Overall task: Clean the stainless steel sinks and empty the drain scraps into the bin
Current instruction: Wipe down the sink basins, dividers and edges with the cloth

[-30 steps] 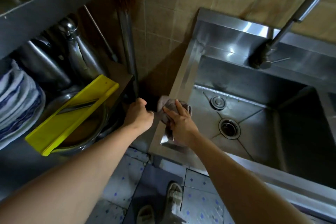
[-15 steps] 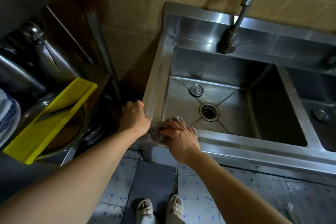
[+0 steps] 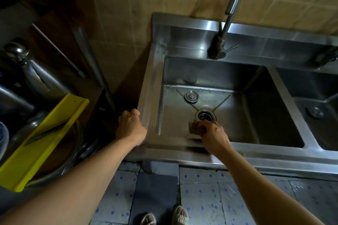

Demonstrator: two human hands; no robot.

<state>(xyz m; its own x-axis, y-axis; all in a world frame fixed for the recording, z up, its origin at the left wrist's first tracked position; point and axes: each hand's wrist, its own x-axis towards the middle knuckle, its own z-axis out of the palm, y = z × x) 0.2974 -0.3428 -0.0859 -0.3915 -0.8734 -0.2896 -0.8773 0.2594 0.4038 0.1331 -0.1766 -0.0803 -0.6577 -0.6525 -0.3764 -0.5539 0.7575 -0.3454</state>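
Note:
A stainless steel sink [image 3: 153, 78] with two basins fills the right half of the view. In the left basin the round drain [image 3: 206, 115] sits open, with a metal plug [image 3: 191, 96] lying behind it. My right hand [image 3: 212, 134] holds a crumpled grey cloth [image 3: 194, 127] over the front of that basin, just in front of the drain. My left hand [image 3: 130, 127] grips the sink's front left corner with curled fingers. The right basin [image 3: 318, 97] shows a second plug [image 3: 315, 112].
A tall faucet [image 3: 226, 23] rises from the back ledge. To the left, a rack carries a yellow slicer [image 3: 42, 142] over a metal bowl [image 3: 71, 157], plus steel pots. Tiled wall behind. Tiled floor and my slippered feet [image 3: 164, 215] are below.
My right hand has carried the cloth from the sink's front left corner rightward, to just in front of the drain. My left hand stays on the corner.

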